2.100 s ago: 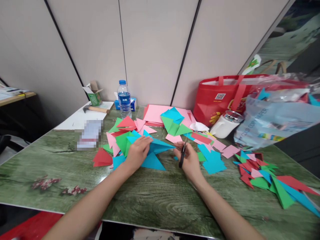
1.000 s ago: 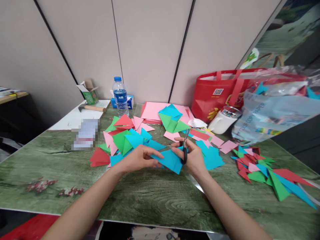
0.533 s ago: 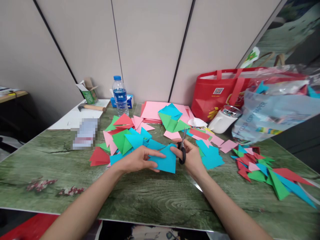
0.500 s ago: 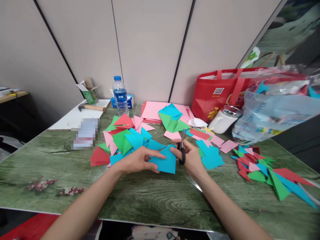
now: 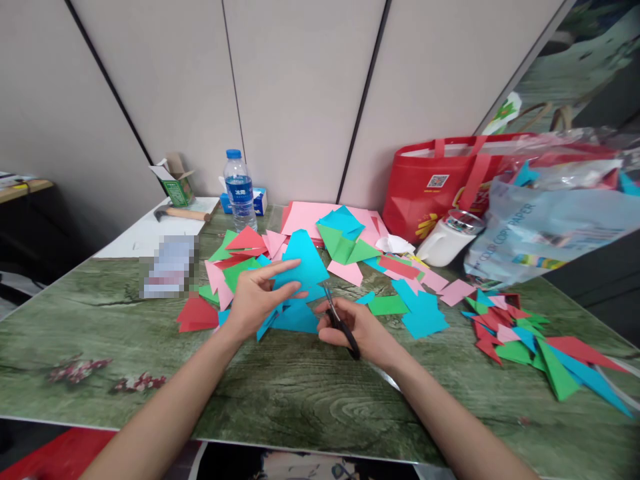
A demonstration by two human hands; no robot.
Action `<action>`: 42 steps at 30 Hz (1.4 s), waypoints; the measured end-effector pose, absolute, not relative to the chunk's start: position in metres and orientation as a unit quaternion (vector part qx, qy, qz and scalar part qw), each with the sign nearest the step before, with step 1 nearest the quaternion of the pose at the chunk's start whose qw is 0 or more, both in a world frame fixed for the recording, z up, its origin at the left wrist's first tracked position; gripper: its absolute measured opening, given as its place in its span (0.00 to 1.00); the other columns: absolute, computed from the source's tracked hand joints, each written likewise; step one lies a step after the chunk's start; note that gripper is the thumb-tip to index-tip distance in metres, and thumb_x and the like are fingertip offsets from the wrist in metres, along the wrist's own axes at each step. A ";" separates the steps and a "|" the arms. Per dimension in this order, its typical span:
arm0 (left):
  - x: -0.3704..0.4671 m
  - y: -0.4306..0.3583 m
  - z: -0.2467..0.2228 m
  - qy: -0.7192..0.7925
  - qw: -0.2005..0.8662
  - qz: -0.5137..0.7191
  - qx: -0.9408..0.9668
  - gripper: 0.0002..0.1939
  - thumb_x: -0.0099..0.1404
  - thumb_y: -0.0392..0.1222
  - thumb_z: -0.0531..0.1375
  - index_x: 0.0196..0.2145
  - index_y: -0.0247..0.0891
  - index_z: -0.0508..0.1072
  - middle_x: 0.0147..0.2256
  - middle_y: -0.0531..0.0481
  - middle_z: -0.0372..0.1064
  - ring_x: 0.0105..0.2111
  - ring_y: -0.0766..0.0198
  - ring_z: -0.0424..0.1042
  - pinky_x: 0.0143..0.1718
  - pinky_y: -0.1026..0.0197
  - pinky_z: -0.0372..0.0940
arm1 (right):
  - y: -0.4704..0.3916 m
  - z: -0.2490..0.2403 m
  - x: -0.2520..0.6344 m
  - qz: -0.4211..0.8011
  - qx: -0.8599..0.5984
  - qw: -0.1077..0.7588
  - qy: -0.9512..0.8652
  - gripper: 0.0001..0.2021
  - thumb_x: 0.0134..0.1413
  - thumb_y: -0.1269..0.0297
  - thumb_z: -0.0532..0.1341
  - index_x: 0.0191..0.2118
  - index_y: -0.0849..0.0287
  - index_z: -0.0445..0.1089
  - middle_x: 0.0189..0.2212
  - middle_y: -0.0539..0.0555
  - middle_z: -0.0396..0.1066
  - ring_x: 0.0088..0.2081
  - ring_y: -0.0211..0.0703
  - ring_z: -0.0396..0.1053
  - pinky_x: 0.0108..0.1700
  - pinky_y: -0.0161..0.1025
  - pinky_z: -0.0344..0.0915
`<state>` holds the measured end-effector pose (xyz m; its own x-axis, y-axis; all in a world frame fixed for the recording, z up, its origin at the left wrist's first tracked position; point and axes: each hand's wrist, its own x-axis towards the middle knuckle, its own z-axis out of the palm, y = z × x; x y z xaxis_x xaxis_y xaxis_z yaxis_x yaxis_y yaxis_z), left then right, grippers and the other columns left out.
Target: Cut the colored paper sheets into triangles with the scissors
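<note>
Between its thumb and fingers, my left hand [image 5: 263, 293] pinches a blue sheet of paper [image 5: 303, 257], raised and tilted above the pile. My right hand [image 5: 357, 327] is closed around black-handled scissors [image 5: 343, 328], whose tips point up toward the sheet's lower right corner. Whether the blades touch the paper I cannot tell. Below my left hand lie more blue paper pieces [image 5: 299, 317], with green, red and pink ones behind. A green strip [image 5: 389, 305] and a blue cut piece [image 5: 420, 313] rest right of the scissors.
Pink sheets [image 5: 305, 217] lie at the back by the wall. A water bottle [image 5: 241, 193], hammer [image 5: 181, 213] and green box [image 5: 179, 190] stand or lie at the left. To the right are a white mug [image 5: 445, 241], red bag [image 5: 420, 187] and a heap of paper scraps [image 5: 510, 333].
The blue sheet in my left hand has been lifted and turned upright. My right hand has come lower and leftward with the scissors, and a small blue scrap now shows beside the green strip.
</note>
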<state>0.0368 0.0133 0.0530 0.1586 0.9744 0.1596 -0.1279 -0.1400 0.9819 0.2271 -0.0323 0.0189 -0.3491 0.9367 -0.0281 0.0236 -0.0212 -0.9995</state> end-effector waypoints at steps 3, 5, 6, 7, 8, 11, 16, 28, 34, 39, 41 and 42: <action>0.039 0.010 0.051 0.386 0.527 0.501 0.567 0.20 0.47 0.39 0.68 0.41 0.38 0.77 0.40 0.50 0.73 0.33 0.61 0.73 0.34 0.55 0.76 | -0.035 0.020 0.225 0.602 -0.408 0.379 -0.572 0.22 0.37 0.58 0.70 0.38 0.59 0.64 0.27 0.49 0.68 0.29 0.39 0.66 0.34 0.38 0.62; 0.040 0.010 0.048 0.380 0.536 0.484 0.578 0.19 0.47 0.39 0.68 0.41 0.39 0.77 0.42 0.50 0.72 0.37 0.58 0.73 0.34 0.55 0.76 | -0.035 0.020 0.225 0.604 -0.413 0.377 -0.568 0.21 0.36 0.58 0.71 0.36 0.59 0.64 0.28 0.50 0.69 0.31 0.40 0.66 0.35 0.39 0.62; 0.040 0.011 0.046 0.375 0.543 0.475 0.582 0.19 0.48 0.39 0.68 0.41 0.39 0.77 0.43 0.50 0.72 0.39 0.57 0.72 0.34 0.55 0.76 | -0.035 0.019 0.226 0.602 -0.415 0.379 -0.567 0.20 0.37 0.58 0.70 0.36 0.59 0.64 0.29 0.50 0.69 0.31 0.40 0.67 0.36 0.39 0.62; 0.041 0.011 0.045 0.371 0.550 0.465 0.586 0.19 0.48 0.39 0.67 0.41 0.39 0.77 0.44 0.50 0.72 0.40 0.56 0.72 0.35 0.55 0.76 | -0.035 0.019 0.226 0.599 -0.416 0.383 -0.567 0.20 0.38 0.58 0.70 0.36 0.59 0.64 0.29 0.50 0.69 0.31 0.40 0.66 0.36 0.39 0.62; 0.041 0.012 0.044 0.370 0.556 0.456 0.589 0.19 0.49 0.39 0.67 0.41 0.40 0.77 0.44 0.50 0.72 0.41 0.55 0.72 0.36 0.54 0.76 | -0.035 0.019 0.226 0.597 -0.415 0.385 -0.568 0.19 0.39 0.58 0.70 0.36 0.59 0.65 0.29 0.51 0.69 0.31 0.40 0.66 0.36 0.39 0.62; 0.041 0.012 0.044 0.374 0.555 0.445 0.594 0.20 0.49 0.39 0.67 0.42 0.39 0.76 0.44 0.50 0.73 0.43 0.54 0.71 0.37 0.54 0.75 | -0.035 0.019 0.227 0.597 -0.406 0.389 -0.572 0.17 0.41 0.58 0.69 0.36 0.59 0.65 0.28 0.50 0.68 0.31 0.39 0.64 0.35 0.38 0.61; 0.043 0.011 0.045 0.367 0.564 0.459 0.580 0.21 0.49 0.39 0.67 0.43 0.39 0.75 0.47 0.49 0.71 0.42 0.55 0.72 0.38 0.52 0.75 | -0.036 0.022 0.226 0.613 -0.405 0.373 -0.567 0.18 0.42 0.56 0.68 0.36 0.59 0.64 0.26 0.48 0.65 0.28 0.37 0.62 0.33 0.37 0.59; 0.044 0.008 0.044 0.380 0.562 0.447 0.582 0.22 0.50 0.40 0.66 0.45 0.40 0.74 0.48 0.49 0.71 0.44 0.56 0.71 0.40 0.51 0.74 | -0.037 0.024 0.225 0.597 -0.421 0.365 -0.577 0.19 0.41 0.52 0.67 0.35 0.59 0.65 0.25 0.47 0.61 0.26 0.36 0.59 0.30 0.36 0.57; 0.044 0.008 0.044 0.385 0.561 0.441 0.585 0.22 0.50 0.40 0.66 0.45 0.39 0.74 0.49 0.48 0.70 0.46 0.54 0.70 0.40 0.52 0.74 | -0.037 0.023 0.225 0.590 -0.425 0.363 -0.582 0.20 0.40 0.51 0.68 0.35 0.59 0.65 0.25 0.47 0.62 0.27 0.36 0.59 0.30 0.35 0.56; 0.044 0.008 0.044 0.381 0.566 0.444 0.582 0.23 0.50 0.40 0.66 0.45 0.39 0.74 0.48 0.49 0.71 0.43 0.54 0.72 0.39 0.52 0.74 | -0.037 0.022 0.225 0.599 -0.418 0.363 -0.578 0.19 0.41 0.53 0.68 0.35 0.59 0.64 0.25 0.47 0.63 0.27 0.36 0.60 0.30 0.36 0.57; 0.044 0.008 0.043 0.377 0.569 0.444 0.580 0.23 0.50 0.40 0.66 0.46 0.39 0.74 0.48 0.48 0.71 0.41 0.56 0.73 0.39 0.51 0.74 | -0.037 0.022 0.225 0.598 -0.419 0.363 -0.578 0.19 0.40 0.53 0.68 0.35 0.59 0.64 0.25 0.47 0.63 0.27 0.37 0.60 0.31 0.36 0.56; 0.044 0.008 0.044 0.377 0.569 0.445 0.580 0.23 0.50 0.40 0.66 0.46 0.39 0.74 0.47 0.48 0.71 0.41 0.56 0.73 0.39 0.52 0.74 | -0.037 0.022 0.225 0.598 -0.421 0.363 -0.578 0.20 0.40 0.53 0.68 0.35 0.59 0.64 0.25 0.47 0.63 0.27 0.37 0.60 0.31 0.36 0.56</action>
<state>0.0443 0.0076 0.0435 0.3195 0.9436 0.0868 -0.0696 -0.0680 0.9953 0.2252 -0.0366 0.0217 -0.3822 0.9204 -0.0827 0.0517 -0.0681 -0.9963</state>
